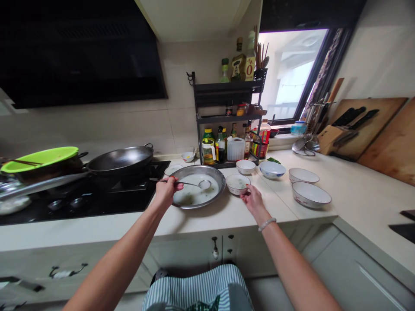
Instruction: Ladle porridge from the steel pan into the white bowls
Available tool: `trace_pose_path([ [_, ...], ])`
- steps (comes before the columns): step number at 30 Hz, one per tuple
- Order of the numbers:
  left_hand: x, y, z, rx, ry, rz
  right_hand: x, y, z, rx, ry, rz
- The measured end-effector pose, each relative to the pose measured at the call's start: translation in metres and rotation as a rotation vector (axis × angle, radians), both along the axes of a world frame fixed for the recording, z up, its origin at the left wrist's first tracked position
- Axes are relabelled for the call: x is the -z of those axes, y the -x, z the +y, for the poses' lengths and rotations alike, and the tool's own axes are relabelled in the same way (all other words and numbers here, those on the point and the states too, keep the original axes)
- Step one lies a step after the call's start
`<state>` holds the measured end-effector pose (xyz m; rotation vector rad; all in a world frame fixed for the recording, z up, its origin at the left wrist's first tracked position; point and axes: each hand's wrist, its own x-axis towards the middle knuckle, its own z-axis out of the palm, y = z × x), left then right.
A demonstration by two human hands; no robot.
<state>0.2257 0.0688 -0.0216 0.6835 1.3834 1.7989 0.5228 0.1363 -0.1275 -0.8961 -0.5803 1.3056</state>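
My left hand [166, 190] is closed round the dark handle of a ladle [204, 185]. The ladle's head is over a wide metal basin [221, 190], which holds a milky white liquid with dark bits. My right hand [253, 199] grips the near right rim of a small white bowl [236, 190] just right of the basin, and similar pale liquid with green specks shows inside it. Behind that bowl stands another white bowl [245, 167]. A blue-patterned bowl [272, 172] and two larger white bowls [311, 196] [304, 175] are farther right.
A wok [121, 160] and a pot topped by a lime-green basin [48, 156] sit on the black stove [106, 198] at left. Against the wall, a black rack [227, 119] carries bottles and jars. A knife block [330, 137] and cutting boards [385, 129] stand at right.
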Motion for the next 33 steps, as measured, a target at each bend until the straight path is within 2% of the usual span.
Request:
trace_pose_path([
  [7, -0.017, -0.023, 0.014, 0.041, -0.046, -0.001, 0.002, 0.000, 0.002, 0.003, -0.010, 0.003],
  [14, -0.027, -0.069, 0.034, 0.141, -0.106, 0.034, 0.003, 0.000, 0.002, -0.001, -0.028, 0.009],
  [17, -0.022, -0.089, 0.042, 0.181, -0.125, 0.122, 0.002, 0.000, 0.001, -0.004, -0.026, 0.010],
  [21, -0.008, -0.106, 0.043, 0.290, -0.248, 0.382, 0.001, 0.000, 0.000, -0.002, -0.016, 0.014],
  [25, 0.006, -0.110, 0.031, 0.413, -0.431, 0.750, 0.000, 0.001, -0.001, 0.002, -0.001, 0.017],
  [28, 0.011, -0.108, 0.021, 0.461, -0.510, 0.923, 0.000, 0.001, -0.001, 0.000, 0.005, 0.017],
  [30, 0.012, -0.106, 0.018, 0.468, -0.521, 0.929, 0.001, 0.000, 0.000, 0.001, 0.003, 0.018],
  [33, 0.011, -0.099, 0.021, 0.425, -0.473, 0.745, 0.001, 0.000, 0.001, 0.004, -0.005, 0.018],
])
